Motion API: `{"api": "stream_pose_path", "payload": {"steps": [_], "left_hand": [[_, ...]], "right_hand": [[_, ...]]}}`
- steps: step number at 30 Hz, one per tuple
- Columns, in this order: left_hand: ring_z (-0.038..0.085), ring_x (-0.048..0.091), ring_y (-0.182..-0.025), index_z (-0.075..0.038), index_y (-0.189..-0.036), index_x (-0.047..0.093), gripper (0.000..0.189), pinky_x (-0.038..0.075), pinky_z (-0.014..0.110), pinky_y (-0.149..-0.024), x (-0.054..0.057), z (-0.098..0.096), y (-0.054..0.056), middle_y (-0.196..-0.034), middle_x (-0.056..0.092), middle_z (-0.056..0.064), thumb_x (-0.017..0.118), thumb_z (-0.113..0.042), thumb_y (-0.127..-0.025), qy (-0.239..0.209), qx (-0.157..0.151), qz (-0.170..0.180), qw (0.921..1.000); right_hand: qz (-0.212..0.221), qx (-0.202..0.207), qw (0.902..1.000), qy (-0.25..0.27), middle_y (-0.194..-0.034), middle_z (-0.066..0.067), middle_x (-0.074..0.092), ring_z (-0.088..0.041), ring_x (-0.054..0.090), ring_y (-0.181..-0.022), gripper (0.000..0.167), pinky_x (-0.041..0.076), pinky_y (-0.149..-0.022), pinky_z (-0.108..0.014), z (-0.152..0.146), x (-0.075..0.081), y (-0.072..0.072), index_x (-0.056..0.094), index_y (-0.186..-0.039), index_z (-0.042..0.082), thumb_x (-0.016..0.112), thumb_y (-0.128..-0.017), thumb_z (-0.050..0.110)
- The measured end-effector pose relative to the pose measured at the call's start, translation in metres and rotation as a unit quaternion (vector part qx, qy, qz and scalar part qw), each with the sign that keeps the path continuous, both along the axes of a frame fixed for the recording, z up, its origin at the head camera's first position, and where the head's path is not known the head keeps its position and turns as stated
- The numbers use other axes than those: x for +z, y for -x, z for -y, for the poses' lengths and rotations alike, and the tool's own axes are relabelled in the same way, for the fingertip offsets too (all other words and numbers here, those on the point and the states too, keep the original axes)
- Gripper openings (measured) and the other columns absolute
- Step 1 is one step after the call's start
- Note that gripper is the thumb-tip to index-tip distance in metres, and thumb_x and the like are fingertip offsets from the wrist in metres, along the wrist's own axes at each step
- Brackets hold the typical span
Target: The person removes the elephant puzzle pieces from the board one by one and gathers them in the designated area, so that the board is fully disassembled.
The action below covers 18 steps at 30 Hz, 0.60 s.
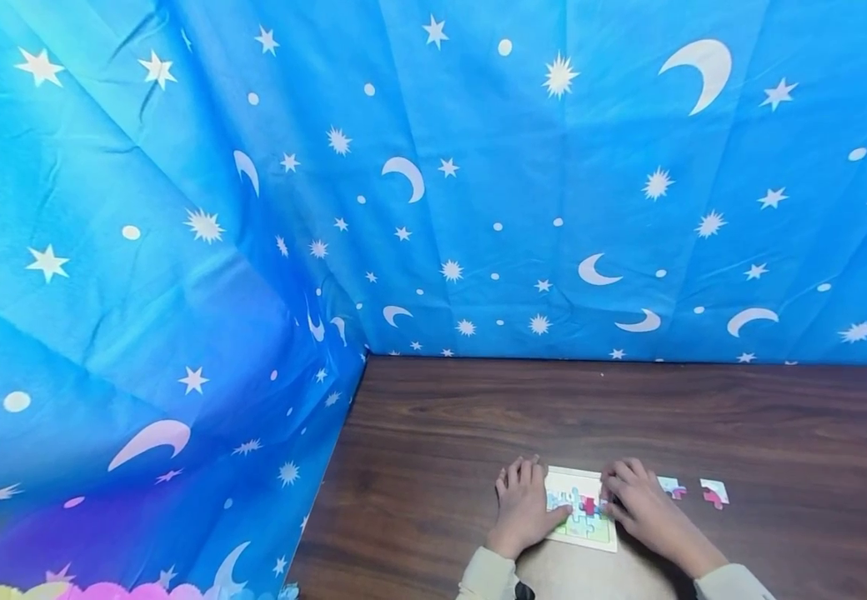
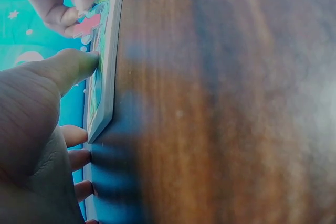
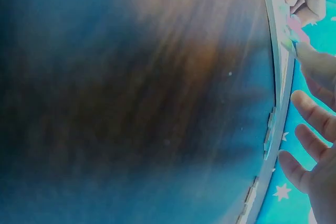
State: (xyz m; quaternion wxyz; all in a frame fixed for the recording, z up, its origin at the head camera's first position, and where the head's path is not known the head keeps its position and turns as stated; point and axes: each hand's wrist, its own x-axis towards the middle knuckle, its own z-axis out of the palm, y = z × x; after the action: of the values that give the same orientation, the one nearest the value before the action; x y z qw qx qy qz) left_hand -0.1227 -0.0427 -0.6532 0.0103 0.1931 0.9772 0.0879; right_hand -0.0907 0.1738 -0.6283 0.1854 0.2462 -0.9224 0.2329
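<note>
A jigsaw puzzle board [image 1: 582, 546] with a pale frame lies flat on the table, several pieces fitted inside it. My left hand [image 1: 522, 508] rests over its left side. The left thumb [image 2: 79, 66] presses on the board's face, while the other fingers reach past the edge with tips near the table. Over the board's right side, my right hand [image 1: 639, 504] pinches a puzzle piece [image 2: 88, 25] with a red-pink patch between thumb and fingertips. That piece appears tilted above the board in the left wrist view; its lower edge is partly hidden.
Two loose puzzle pieces lie to the right of the board: one piece [image 1: 671, 485] close to the right hand, another piece [image 1: 714, 492] farther out. The brown wooden table [image 1: 433, 433] meets a blue star-and-moon cloth [image 1: 478, 192] at its back and left.
</note>
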Motion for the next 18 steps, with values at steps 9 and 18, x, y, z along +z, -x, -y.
{"api": "stream_pose_path", "payload": {"steps": [9,18], "left_hand": [[0.027,0.040,-0.135,-0.016,-0.139,0.055,0.073,0.033,0.055,-0.105,-0.002,-0.003,0.002,-0.147,0.047,0.003,0.064,-0.067,-0.087,0.006,0.000,-0.003,1.0000],[0.030,0.039,-0.136,-0.014,-0.139,0.055,0.077,0.033,0.057,-0.104,-0.007,-0.004,0.000,-0.148,0.046,0.006,0.055,-0.072,-0.089,0.018,-0.010,-0.031,0.9993]], "right_hand": [[0.024,-0.011,0.9993,0.025,-0.102,-0.002,0.060,-0.032,0.052,-0.102,0.017,0.039,-0.075,-0.053,-0.001,0.003,0.002,0.068,-0.081,0.017,0.081,-0.079,0.007],[0.002,-0.005,0.9990,-0.044,-0.099,-0.002,0.056,-0.034,0.051,-0.100,0.033,0.042,-0.076,-0.065,0.007,0.013,0.001,0.054,-0.070,0.024,0.079,-0.076,0.004]]}}
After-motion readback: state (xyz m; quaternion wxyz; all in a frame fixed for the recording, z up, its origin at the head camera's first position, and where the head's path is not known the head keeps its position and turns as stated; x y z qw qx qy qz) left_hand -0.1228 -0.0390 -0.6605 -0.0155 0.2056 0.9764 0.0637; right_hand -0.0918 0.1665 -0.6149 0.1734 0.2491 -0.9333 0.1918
